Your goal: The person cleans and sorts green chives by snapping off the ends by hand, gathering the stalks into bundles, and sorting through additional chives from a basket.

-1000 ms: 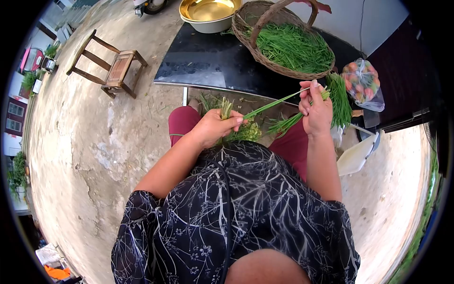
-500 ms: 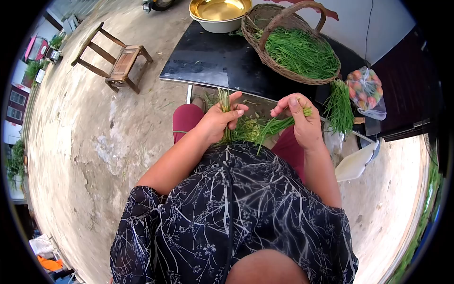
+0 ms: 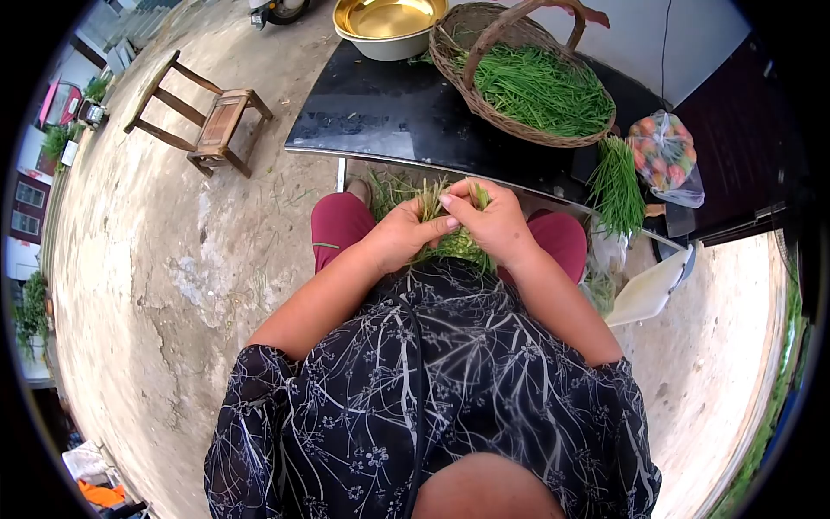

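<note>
My left hand point(image 3: 401, 237) is closed round a bunch of chives point(image 3: 430, 201), whose pale stalk ends stick up above the fingers. Right beside it, my right hand point(image 3: 496, 227) grips a smaller bunch of green chives point(image 3: 482, 198), its thumb and forefinger pinched at the stalks of the left bunch. The fingertips of both hands meet over my lap. Between and below them lie yellowish-green trimmings point(image 3: 460, 245); the lower ends of both bunches are mostly hidden by the hands.
A black table point(image 3: 359, 108) stands in front of my knees. It bears a wicker basket point(image 3: 456, 89) of chives, a gold basin point(image 3: 389, 16) in a white one, another chive bunch point(image 3: 616, 186) and a bag of reddish fruit point(image 3: 664, 149). A wooden chair point(image 3: 220, 121) stands left.
My right hand has moved left, bringing its chives up against the bunch in my left hand. The left hand has tilted slightly inward. The view has shifted a little.
</note>
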